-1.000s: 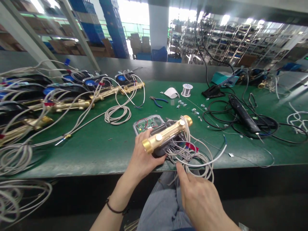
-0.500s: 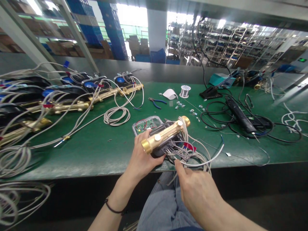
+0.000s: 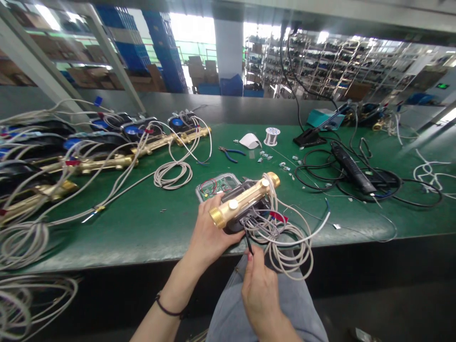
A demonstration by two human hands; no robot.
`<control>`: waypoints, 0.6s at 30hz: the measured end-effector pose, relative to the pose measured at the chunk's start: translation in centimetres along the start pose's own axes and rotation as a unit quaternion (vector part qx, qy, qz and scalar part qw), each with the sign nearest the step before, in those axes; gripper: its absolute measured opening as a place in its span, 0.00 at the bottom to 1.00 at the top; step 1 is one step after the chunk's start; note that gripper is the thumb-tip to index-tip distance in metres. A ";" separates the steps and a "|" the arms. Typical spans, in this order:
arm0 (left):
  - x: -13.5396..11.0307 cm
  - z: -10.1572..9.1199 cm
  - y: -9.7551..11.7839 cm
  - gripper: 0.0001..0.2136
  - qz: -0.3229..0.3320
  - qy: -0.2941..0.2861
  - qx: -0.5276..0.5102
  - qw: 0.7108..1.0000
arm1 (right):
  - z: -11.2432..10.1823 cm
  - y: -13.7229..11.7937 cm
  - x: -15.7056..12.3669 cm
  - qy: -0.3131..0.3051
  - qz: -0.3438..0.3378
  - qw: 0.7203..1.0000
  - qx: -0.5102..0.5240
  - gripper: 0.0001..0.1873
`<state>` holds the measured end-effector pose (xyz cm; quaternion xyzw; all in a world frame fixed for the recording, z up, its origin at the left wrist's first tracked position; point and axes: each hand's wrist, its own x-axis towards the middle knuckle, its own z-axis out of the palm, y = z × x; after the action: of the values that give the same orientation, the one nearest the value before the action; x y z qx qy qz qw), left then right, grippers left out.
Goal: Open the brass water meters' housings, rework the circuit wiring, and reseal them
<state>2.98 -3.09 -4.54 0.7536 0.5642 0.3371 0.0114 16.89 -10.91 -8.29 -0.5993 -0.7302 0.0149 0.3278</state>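
Note:
My left hand [image 3: 210, 232] is wrapped round a water meter with a brass pipe body [image 3: 245, 199] and a black housing [image 3: 235, 225], steadying it near the bench edge. The open clear-lidded part [image 3: 233, 179] behind it shows a green circuit board [image 3: 217, 186] with red wires. Below the meter, my right hand [image 3: 261, 285] pinches a thin black cable [image 3: 248, 241] that runs up to the housing's underside; its exact kind is hard to make out. Coiled grey cables [image 3: 290, 237] with a red tag [image 3: 279, 217] hang from the meter beside my right hand.
More brass meters [image 3: 103, 164] with grey cables line the left. Blue-handled pliers [image 3: 232, 154], a solder spool [image 3: 271, 137] and white paper [image 3: 250, 140] lie behind. On the right are a black handheld tool [image 3: 351, 168], its looped cord and a teal soldering station [image 3: 326, 118].
My right hand has moved left and down from the grey cables and now pinches the thin black cable. The grey coil hangs more freely over the edge. My left hand keeps its hold.

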 end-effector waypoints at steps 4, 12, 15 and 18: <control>0.0 -0.2 -0.3 0.32 0.010 -0.008 0.001 1.000 | -0.9 -0.5 0.4 -0.046 0.021 0.998 -0.021 0.16; 0.1 0.4 0.1 0.27 0.006 0.005 -0.002 1.000 | -4.3 -1.1 2.9 -0.197 0.051 0.971 -0.122 0.11; 0.0 0.6 0.3 0.28 0.000 0.014 -0.008 1.000 | -6.2 -1.5 4.5 -0.280 0.050 0.945 -0.159 0.11; -0.1 0.8 0.4 0.30 -0.012 0.029 -0.017 0.999 | -8.2 -2.0 6.6 -0.341 0.039 0.920 -0.188 0.12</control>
<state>3.71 -3.04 -5.11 0.7363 0.5676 0.3681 0.0119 18.75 -8.65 2.03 -0.6363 -0.7634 0.0932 -0.0609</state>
